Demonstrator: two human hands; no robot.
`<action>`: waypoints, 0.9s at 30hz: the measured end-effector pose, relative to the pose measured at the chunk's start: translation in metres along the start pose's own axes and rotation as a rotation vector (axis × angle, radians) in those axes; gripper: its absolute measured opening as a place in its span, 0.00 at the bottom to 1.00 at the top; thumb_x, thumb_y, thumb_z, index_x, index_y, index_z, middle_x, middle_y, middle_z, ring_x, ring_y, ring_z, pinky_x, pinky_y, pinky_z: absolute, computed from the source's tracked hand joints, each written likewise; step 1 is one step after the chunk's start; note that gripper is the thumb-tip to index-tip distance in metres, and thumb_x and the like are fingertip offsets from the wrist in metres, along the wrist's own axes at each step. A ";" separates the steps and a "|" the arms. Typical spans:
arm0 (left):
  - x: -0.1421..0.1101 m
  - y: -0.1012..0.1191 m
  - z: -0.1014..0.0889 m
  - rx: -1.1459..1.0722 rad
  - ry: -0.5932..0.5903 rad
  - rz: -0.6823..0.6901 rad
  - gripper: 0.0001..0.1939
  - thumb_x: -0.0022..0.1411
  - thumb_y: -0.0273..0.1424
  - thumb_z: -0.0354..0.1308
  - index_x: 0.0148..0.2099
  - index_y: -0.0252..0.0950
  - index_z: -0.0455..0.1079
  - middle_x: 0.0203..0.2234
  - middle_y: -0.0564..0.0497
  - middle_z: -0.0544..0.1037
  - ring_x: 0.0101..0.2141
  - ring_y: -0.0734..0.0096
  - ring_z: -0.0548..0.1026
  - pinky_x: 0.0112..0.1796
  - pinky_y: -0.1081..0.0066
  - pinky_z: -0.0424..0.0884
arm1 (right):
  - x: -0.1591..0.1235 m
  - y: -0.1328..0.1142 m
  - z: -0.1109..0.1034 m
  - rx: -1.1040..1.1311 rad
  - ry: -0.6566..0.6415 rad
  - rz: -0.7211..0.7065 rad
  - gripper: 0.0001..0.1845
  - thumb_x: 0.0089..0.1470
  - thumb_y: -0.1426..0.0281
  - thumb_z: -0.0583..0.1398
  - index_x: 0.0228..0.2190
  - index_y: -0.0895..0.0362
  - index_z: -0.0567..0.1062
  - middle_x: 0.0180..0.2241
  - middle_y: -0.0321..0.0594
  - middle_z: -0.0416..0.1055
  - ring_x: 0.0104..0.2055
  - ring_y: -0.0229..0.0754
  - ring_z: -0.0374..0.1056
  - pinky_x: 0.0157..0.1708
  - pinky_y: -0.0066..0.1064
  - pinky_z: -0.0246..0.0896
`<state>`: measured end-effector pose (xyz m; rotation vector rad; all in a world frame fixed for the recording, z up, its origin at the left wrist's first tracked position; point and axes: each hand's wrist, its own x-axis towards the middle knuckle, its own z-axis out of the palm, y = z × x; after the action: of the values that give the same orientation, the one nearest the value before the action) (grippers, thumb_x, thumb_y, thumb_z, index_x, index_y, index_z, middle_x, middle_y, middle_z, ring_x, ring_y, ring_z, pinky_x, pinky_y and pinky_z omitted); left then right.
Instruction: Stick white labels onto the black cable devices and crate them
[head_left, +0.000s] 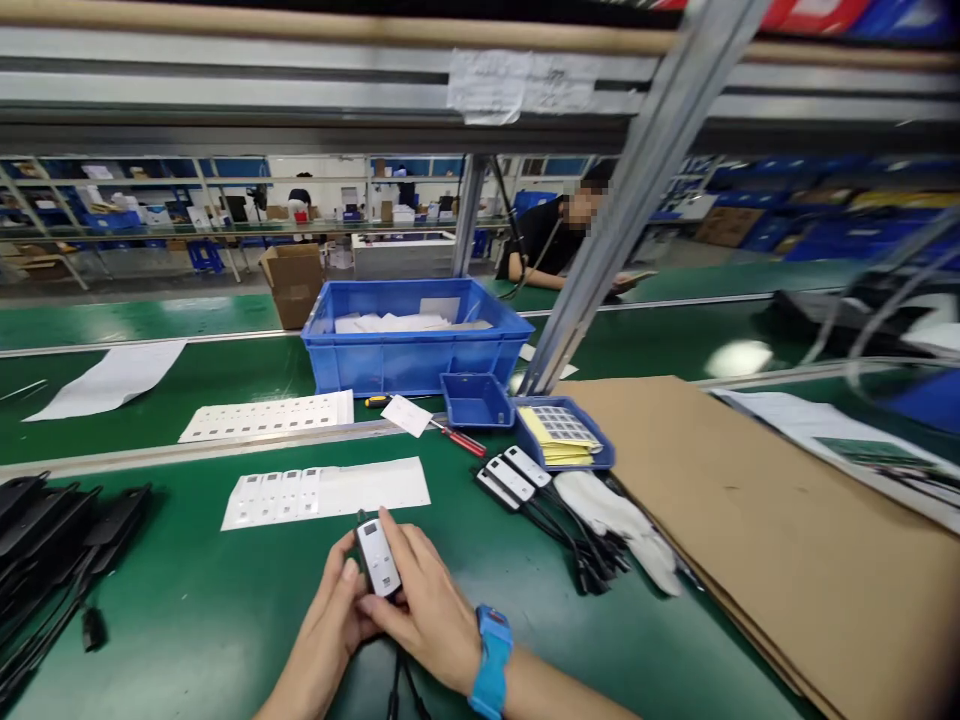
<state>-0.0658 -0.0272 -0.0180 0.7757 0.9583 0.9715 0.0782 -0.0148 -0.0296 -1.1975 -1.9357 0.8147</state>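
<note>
Both my hands hold a small white device (pixel 377 556) with a black cable running down from it, low over the green table (pixel 225 620). My left hand (pixel 334 610) grips it from the left with the thumb on its side. My right hand (pixel 424 600), with a blue wristband (pixel 491 660), wraps round it from the right, fingers along its top edge. Just beyond lies a white label sheet (pixel 326 492) with several small labels at its left end.
Three more white devices (pixel 512 475) with black cables and a white glove (pixel 622 520) lie to the right, beside cardboard sheets (pixel 772 540). Black parts (pixel 52 530) are stacked at the left. Behind: blue crate (pixel 412 335), small blue bins (pixel 480 400), red screwdriver (pixel 457 438), another person across the belt.
</note>
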 end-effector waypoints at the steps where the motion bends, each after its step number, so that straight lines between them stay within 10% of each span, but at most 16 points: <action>1: 0.001 0.003 -0.003 0.044 -0.039 0.011 0.32 0.64 0.51 0.46 0.64 0.41 0.48 0.46 0.40 0.76 0.46 0.55 0.75 0.48 0.53 0.70 | 0.003 -0.002 -0.008 -0.060 0.004 -0.017 0.39 0.55 0.71 0.58 0.64 0.57 0.50 0.54 0.49 0.63 0.55 0.50 0.62 0.55 0.41 0.61; 4: 0.008 0.014 -0.026 0.538 -0.079 0.143 0.30 0.63 0.50 0.48 0.63 0.43 0.52 0.55 0.40 0.71 0.53 0.53 0.71 0.54 0.52 0.64 | 0.012 -0.001 -0.045 -0.292 0.036 0.049 0.33 0.57 0.75 0.54 0.63 0.60 0.53 0.55 0.52 0.60 0.53 0.49 0.64 0.53 0.38 0.63; 8: 0.026 0.018 -0.067 1.389 0.158 0.424 0.29 0.62 0.45 0.50 0.62 0.40 0.60 0.61 0.40 0.62 0.60 0.47 0.61 0.57 0.46 0.59 | 0.022 0.018 -0.103 -0.764 0.062 0.337 0.31 0.56 0.84 0.50 0.61 0.71 0.57 0.49 0.60 0.64 0.47 0.51 0.67 0.48 0.39 0.64; 13: 0.037 0.008 -0.086 1.900 0.321 0.430 0.29 0.61 0.43 0.50 0.61 0.34 0.64 0.62 0.34 0.59 0.61 0.36 0.56 0.55 0.41 0.59 | 0.024 0.052 -0.130 -1.195 0.090 0.535 0.27 0.56 0.85 0.47 0.58 0.72 0.63 0.44 0.62 0.69 0.46 0.58 0.66 0.42 0.44 0.61; 19: 0.027 0.018 -0.077 2.042 0.399 0.370 0.27 0.65 0.38 0.49 0.64 0.32 0.59 0.62 0.32 0.60 0.60 0.41 0.60 0.54 0.45 0.61 | 0.038 0.046 -0.102 -1.238 0.199 0.297 0.25 0.56 0.82 0.51 0.54 0.64 0.68 0.53 0.60 0.64 0.51 0.59 0.61 0.45 0.47 0.54; 27: 0.020 0.028 -0.082 2.107 0.469 0.153 0.24 0.64 0.19 0.39 0.61 0.23 0.61 0.58 0.29 0.64 0.57 0.46 0.65 0.55 0.45 0.60 | 0.122 0.016 0.012 -0.479 -0.118 -0.111 0.13 0.56 0.76 0.54 0.40 0.58 0.76 0.40 0.46 0.71 0.44 0.48 0.65 0.40 0.35 0.57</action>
<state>-0.1448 0.0111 -0.0311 2.3667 2.2892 -0.1801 0.0372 0.1016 -0.0200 -1.3178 -2.3561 0.3768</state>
